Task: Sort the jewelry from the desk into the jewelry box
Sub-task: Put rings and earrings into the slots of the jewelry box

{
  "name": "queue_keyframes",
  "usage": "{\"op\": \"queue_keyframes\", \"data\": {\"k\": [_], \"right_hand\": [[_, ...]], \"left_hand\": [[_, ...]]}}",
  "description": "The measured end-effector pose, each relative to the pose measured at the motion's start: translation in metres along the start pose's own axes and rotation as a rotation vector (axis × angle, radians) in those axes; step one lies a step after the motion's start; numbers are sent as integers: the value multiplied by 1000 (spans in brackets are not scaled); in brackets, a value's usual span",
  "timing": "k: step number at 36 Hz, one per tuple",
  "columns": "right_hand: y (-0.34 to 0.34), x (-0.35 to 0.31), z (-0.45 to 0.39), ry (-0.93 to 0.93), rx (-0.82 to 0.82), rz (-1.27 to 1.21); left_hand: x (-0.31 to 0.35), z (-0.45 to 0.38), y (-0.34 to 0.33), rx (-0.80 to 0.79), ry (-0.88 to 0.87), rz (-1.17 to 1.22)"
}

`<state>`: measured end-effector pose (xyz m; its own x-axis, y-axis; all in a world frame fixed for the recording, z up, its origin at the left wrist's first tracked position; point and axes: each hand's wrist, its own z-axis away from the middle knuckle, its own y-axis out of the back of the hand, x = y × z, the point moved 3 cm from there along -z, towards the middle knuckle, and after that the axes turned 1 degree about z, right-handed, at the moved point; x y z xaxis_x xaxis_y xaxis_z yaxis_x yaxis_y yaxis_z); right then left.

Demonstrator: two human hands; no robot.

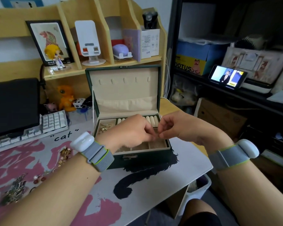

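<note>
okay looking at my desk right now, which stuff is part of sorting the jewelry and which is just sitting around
Part of the job:
- jewelry box, lid open
- loose jewelry on the desk mat
- gold pieces already in the box's back-left compartment
- left hand and right hand, fingertips meeting over the box

Just sitting around:
- keyboard
- figurine
- orange toy
- phone

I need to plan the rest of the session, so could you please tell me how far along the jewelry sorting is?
Done: some gold pieces lie in the back-left compartment of the open jewelry box. In hand: left hand and right hand meet fingertips over the box, seemingly pinching something too small to see. Left: a pile of jewelry and loose earrings on the desk mat. Roughly early to midway.
</note>
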<state>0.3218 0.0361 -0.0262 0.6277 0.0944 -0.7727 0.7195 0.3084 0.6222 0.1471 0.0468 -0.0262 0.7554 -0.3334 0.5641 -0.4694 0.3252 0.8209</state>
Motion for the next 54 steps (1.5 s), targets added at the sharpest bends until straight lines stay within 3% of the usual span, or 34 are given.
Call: {"op": "queue_keyframes", "data": {"k": [7, 19, 23, 28, 37, 46, 54], "right_hand": [[-8, -6, 4, -13, 23, 124], [-11, -49, 4, 75, 175, 52], [-51, -93, -9, 180, 117, 17], [-129, -143, -27, 261, -78, 82], [-230, -168, -45, 295, -231, 105], [-272, -147, -59, 272, -156, 224], [-287, -150, -52, 398, -23, 341]], "left_hand": [[-7, 3, 0, -8, -23, -26], [-53, 81, 70, 269, 117, 70], [-95, 134, 94, 426, 211, 132], [-157, 205, 110, 530, 375, 179], [-210, 247, 97, 390, 517, 109], [-221, 225, 74, 309, 472, 63], [-221, 228, 58, 322, 451, 34]]}}
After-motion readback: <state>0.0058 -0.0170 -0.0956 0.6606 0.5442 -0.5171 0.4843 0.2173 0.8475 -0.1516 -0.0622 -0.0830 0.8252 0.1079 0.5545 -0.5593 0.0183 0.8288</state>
